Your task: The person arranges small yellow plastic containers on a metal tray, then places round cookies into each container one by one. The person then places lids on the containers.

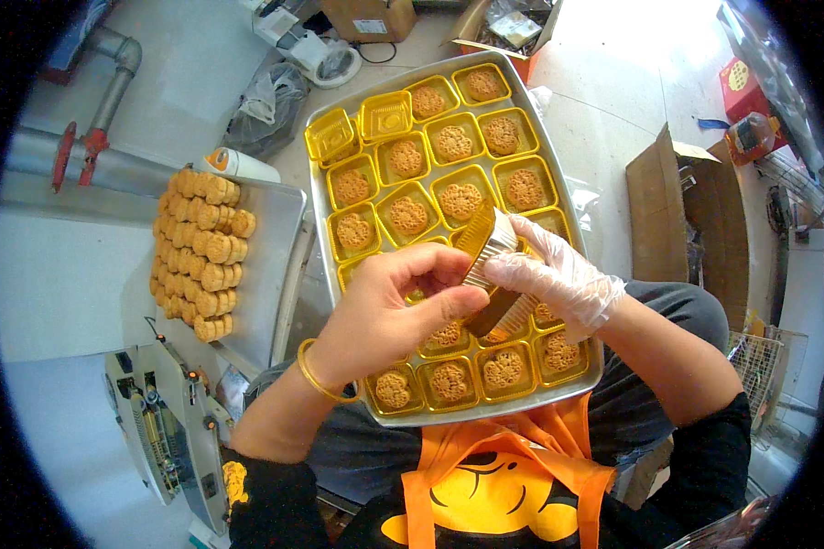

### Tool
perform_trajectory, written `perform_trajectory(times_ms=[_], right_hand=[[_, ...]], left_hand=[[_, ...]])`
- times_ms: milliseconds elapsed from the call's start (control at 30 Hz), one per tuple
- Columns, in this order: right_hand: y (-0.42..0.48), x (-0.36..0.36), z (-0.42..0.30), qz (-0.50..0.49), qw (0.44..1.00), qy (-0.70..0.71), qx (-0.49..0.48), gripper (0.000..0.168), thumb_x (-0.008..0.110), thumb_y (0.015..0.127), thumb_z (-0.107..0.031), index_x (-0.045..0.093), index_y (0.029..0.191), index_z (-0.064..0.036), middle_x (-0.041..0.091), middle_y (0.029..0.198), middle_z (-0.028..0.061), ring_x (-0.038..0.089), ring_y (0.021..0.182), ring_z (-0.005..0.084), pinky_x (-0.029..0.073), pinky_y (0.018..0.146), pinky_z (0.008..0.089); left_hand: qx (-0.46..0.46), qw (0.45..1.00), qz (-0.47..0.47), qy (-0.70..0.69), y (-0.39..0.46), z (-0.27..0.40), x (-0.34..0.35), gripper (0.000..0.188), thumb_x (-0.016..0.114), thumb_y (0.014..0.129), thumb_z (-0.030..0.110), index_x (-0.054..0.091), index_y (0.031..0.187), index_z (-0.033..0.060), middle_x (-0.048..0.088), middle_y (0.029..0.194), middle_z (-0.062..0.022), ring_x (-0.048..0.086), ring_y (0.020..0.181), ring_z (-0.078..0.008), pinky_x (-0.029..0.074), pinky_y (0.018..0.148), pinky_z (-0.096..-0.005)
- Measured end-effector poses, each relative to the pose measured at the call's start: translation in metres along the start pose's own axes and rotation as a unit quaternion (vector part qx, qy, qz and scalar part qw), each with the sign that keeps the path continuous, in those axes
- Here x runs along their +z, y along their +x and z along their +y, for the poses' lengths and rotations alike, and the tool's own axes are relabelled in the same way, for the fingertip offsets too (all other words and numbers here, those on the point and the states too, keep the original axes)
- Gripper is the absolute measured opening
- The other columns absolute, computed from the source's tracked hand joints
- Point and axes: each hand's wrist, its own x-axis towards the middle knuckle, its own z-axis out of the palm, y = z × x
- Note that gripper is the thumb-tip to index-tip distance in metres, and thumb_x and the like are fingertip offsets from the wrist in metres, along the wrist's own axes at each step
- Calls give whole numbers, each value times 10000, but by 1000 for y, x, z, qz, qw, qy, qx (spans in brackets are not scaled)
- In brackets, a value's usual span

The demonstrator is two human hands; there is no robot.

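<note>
A stack of nested gold plastic trays [489, 255] is held above the large metal tray [596, 364] across my lap. My right hand [556, 274], in a clear plastic glove, grips the stack from the right. My left hand [412, 302] is bare, its thumb and fingers at the stack's left edge; whether it pinches a tray is hidden. Below lie rows of gold trays, mostly holding one flower-shaped pastry each, such as the pastry [460, 201]. At the far left corner, a gold tray [386, 117] without a pastry rests on its neighbours. My hands hide the middle rows.
To the left, a second metal tray [285, 226] bears piled pastries [202, 247], beside a white cylindrical container [244, 165]. A grey machine [168, 418] stands at lower left. An open cardboard box [687, 206] is at right; another cardboard box [474, 27] sits beyond the tray.
</note>
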Motion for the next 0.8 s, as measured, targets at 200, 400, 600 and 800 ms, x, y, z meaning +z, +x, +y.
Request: perform_trajectory(times_ms=[200,400,600,800], right_hand=[[2,-6,4,-19,1000,-6,2,625,752,912,-399,513,1386,-69,644,1266,49,580,1177,151,456,1010,335],[1,-4,4,-23,1000,2,19,749,762,893,-442,462,1462,-58,630,1306,60,556,1235,166,418,1071,362],[1,-5,6,-36,999,-1,2,812,782,878,-432,422,1495,-47,597,1351,87,536,1280,194,391,1112,368],[-2,2,8,-18,996,-70,-47,833,813,862,-371,406,1486,1,542,1388,98,505,1291,193,379,1122,355]], left_hand=[[-29,999,-6,-35,1,4,-10,233,703,982,158,729,1095,-45,730,965,-12,631,884,-58,516,794,-222],[-25,999,-2,-40,-1,5,-11,234,701,986,176,747,1084,-32,739,945,-20,636,862,-71,517,788,-233],[-36,998,-15,-48,-2,4,-11,220,680,1001,174,731,1080,-25,728,957,-6,621,870,-61,508,776,-238],[130,961,59,238,-3,2,6,105,651,926,68,663,950,-33,656,829,-117,623,755,-201,488,688,-325]])
